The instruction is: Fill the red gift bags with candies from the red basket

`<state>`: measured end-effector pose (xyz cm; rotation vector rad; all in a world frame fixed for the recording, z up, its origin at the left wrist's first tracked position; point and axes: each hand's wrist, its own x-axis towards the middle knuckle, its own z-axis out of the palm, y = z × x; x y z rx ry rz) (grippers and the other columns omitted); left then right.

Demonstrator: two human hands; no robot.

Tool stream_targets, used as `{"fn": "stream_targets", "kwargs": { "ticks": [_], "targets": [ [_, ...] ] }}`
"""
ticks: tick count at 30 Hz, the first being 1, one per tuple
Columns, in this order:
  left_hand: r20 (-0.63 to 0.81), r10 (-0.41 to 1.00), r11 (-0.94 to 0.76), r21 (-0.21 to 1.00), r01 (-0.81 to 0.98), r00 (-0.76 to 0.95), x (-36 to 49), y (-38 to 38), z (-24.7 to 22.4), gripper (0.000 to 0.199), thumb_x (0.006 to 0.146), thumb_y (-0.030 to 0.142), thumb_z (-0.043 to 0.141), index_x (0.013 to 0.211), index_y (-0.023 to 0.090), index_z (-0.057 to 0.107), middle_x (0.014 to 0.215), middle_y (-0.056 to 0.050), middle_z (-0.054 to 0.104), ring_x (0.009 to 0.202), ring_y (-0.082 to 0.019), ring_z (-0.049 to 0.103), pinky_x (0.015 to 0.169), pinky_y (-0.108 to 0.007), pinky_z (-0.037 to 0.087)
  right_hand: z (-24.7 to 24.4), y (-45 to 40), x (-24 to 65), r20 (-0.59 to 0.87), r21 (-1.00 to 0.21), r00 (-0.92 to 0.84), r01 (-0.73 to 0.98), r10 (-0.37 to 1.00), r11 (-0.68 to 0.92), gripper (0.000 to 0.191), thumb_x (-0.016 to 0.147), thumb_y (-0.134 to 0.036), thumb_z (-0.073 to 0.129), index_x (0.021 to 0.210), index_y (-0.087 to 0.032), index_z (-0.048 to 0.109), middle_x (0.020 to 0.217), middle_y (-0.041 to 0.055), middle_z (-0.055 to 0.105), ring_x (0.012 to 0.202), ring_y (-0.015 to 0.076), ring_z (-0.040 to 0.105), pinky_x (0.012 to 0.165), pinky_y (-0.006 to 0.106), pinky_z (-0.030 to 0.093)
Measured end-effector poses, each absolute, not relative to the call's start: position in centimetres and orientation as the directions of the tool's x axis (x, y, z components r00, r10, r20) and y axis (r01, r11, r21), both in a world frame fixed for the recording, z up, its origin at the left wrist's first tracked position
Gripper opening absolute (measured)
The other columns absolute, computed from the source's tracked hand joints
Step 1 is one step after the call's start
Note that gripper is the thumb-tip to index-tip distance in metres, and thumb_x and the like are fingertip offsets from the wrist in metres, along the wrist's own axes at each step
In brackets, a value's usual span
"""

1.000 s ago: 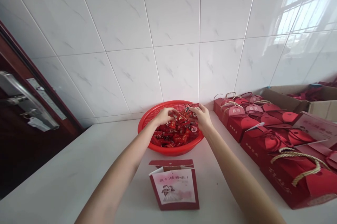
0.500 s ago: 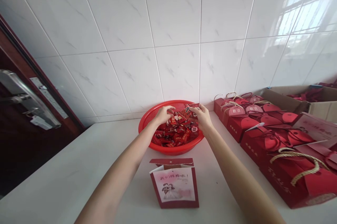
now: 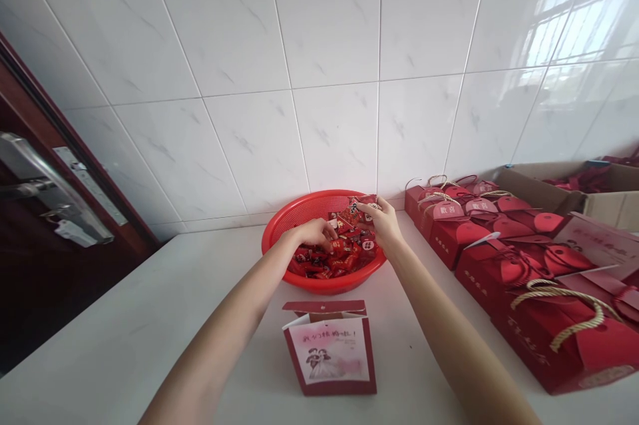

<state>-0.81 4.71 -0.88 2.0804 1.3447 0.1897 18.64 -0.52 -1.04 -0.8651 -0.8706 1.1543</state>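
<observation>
Pkts (image 3: 361,212) gripped in R hand (image 3: 383,220) — L hand (image 3: 314,233) part-curled at other pkts (image 3: 344,261) in basket (image 3: 327,286), can't tell if holding.

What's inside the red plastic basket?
A heap of small red wrapped packets. The left hand is over the heap; the right hand holds some packets. Lower packets, anything behind the hands and the bottom of the basket are covered.

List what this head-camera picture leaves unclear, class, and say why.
All head view:
Left hand: whether it grips anything; the hand itself hides this.
Packets in right hand: exact number; they overlap.
Front box: contents; its own front hides them.
Cardboard carton: right end; picture edge cuts it off.
</observation>
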Motion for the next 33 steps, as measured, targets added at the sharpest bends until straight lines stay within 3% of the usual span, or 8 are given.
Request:
{"fn": "stream_targets", "kwargs": {
  "ticks": [5, 13, 17, 21, 26, 33],
  "targets": [
    [-0.141, 0.868, -0.288, 0.636, 0.716, 0.475, -0.9, 4.4, -0.8, 0.020, 0.057, 0.032, 0.080, 0.072, 0.020, 0.076, 0.071, 0.001, 0.073, 0.076, -0.023, 0.067, 0.070, -0.029, 0.047, -1.2, -0.4, 18.6, 0.115, -0.904, 0.181, -0.388, 0.977, 0.178, 0.035, 0.053, -0.034, 0.080, 0.072, -0.020, 0.055, 0.065, -0.0050, 0.058, 0.059, 0.0124, 0.058, 0.049, 0.025, 0.054],
    [0.249, 0.896, -0.416, 0.758, 0.502, 0.368, 0.1, 3.8, 0.4, 0.034, 0.068, 0.044, 0.077, 0.086, 0.016, 0.075, 0.098, -0.009, 0.078, 0.098, -0.030, 0.069, 0.088, -0.038, 0.052, -0.5, -0.8, 18.7, 0.154, -0.870, 0.267, -0.421, 0.951, 0.259, 0.037, 0.052, -0.037, 0.080, 0.073, -0.020, 0.055, 0.064, -0.0055, 0.056, 0.061, 0.0132, 0.059, 0.052, 0.027, 0.057],
    [0.375, 0.882, -0.465, 0.793, 0.395, 0.285, -0.5, 1.1, 1.7, 0.042, 0.078, 0.045, 0.069, 0.105, 0.014, 0.072, 0.115, -0.012, 0.074, 0.107, -0.029, 0.068, 0.095, -0.039, 0.052, 0.1, -1.5, 18.6, 0.218, -0.842, 0.322, -0.416, 0.921, 0.345, 0.039, 0.055, -0.040, 0.081, 0.078, -0.020, 0.056, 0.068, -0.0036, 0.060, 0.065, 0.0144, 0.061, 0.053, 0.026, 0.057],
    [0.396, 0.895, -0.438, 0.866, 0.242, 0.206, -1.6, -3.9, 3.3, 0.054, 0.074, 0.041, 0.077, 0.121, 0.016, 0.067, 0.123, -0.013, 0.071, 0.109, -0.028, 0.068, 0.095, -0.039, 0.054, 1.0, -3.6, 18.0, 0.285, -0.843, 0.273, -0.385, 0.919, 0.376, 0.039, 0.058, -0.040, 0.082, 0.081, -0.019, 0.060, 0.071, -0.0023, 0.063, 0.066, 0.0162, 0.062, 0.055, 0.029, 0.058],
    [0.341, 0.915, -0.373, 0.920, 0.125, 0.217, -1.6, -9.3, 4.3, 0.062, 0.074, 0.042, 0.078, 0.128, 0.017, 0.059, 0.096, -0.007, 0.075, 0.083, -0.023, 0.073, 0.083, -0.038, 0.060, 3.1, -7.9, 17.1, 0.375, -0.854, 0.136, -0.334, 0.917, 0.399, 0.036, 0.066, -0.044, 0.080, 0.085, -0.020, 0.060, 0.074, -0.0012, 0.065, 0.069, 0.0194, 0.066, 0.054, 0.032, 0.060],
    [0.383, 0.897, -0.413, 0.905, 0.103, 0.222, -0.2, -13.1, 4.9, 0.058, 0.079, 0.044, 0.073, 0.129, 0.020, 0.057, 0.114, -0.010, 0.072, 0.097, -0.025, 0.071, 0.085, -0.037, 0.060, 5.2, -12.8, 17.0, 0.499, -0.843, 0.122, -0.159, 0.858, 0.513, 0.031, 0.073, -0.044, 0.078, 0.082, -0.022, 0.058, 0.076, -0.0010, 0.066, 0.064, 0.0158, 0.061, 0.059, 0.029, 0.058]
  ]
}}
